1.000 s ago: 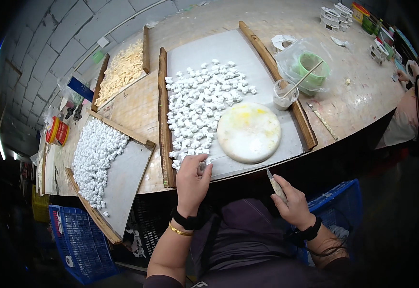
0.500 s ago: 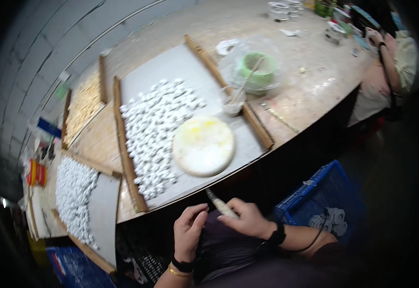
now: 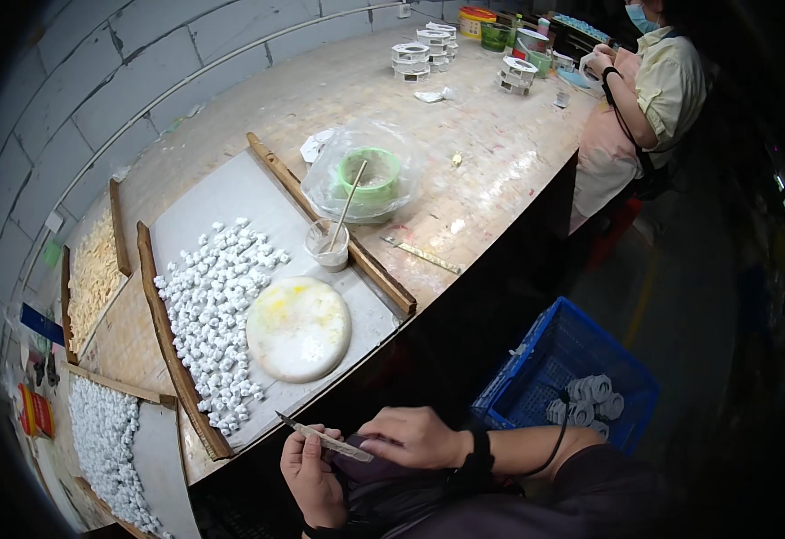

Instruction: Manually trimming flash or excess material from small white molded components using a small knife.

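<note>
One pale-handled knife (image 3: 334, 441) is laid across the fingertips of the left hand (image 3: 315, 481), its dark blade pointed past them to the far left, its handle end placed close to the fingers of the right hand (image 3: 421, 438). The fingers of both hands are bent; since the contact is small and partly covered, which of them are clamped on the handle cannot be told. Beyond the left fingers, a round yellow-stained cream slab (image 3: 299, 332) is set on a grey board (image 3: 204, 202), with white lumpy pieces (image 3: 217, 314) spread to its left. Farther from the fingers, a clear cup (image 3: 328, 256) is placed beside a wooden strip (image 3: 370, 270). Right of the right fingers, a blue crate (image 3: 523, 359) is seen.
</note>
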A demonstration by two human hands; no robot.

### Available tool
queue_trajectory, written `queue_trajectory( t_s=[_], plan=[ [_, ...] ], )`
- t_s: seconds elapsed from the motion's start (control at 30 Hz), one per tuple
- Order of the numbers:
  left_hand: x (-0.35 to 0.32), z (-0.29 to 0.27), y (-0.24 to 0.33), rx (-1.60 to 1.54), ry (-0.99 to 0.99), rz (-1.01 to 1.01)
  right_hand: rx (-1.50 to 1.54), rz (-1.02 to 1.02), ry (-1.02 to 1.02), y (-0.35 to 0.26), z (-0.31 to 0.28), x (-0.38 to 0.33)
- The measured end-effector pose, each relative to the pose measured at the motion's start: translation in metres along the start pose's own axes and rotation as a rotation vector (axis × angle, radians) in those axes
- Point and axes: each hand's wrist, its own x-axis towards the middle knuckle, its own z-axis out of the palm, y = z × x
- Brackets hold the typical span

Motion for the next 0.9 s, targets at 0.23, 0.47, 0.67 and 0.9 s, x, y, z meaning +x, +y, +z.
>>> queue_trajectory(
  t_s=[0.23,0.47,0.67,0.9],
  plan=[
    [0.014,-0.012,0.0,-0.01,-0.097,-0.11,-0.574,0.024,0.408,0.066,-0.117,0.076],
    [0.032,0.004,-0.01,0.028,-0.112,-0.233,-1.055,0.027,0.112,0.13,-0.137,0.115],
    [0.037,0.011,-0.013,0.028,-0.113,-0.277,-1.18,-0.022,0.021,0.141,-0.134,0.134],
    [0.041,0.014,-0.021,-0.011,-0.125,-0.242,-1.075,-0.034,0.184,0.149,-0.143,0.138]
  ],
)
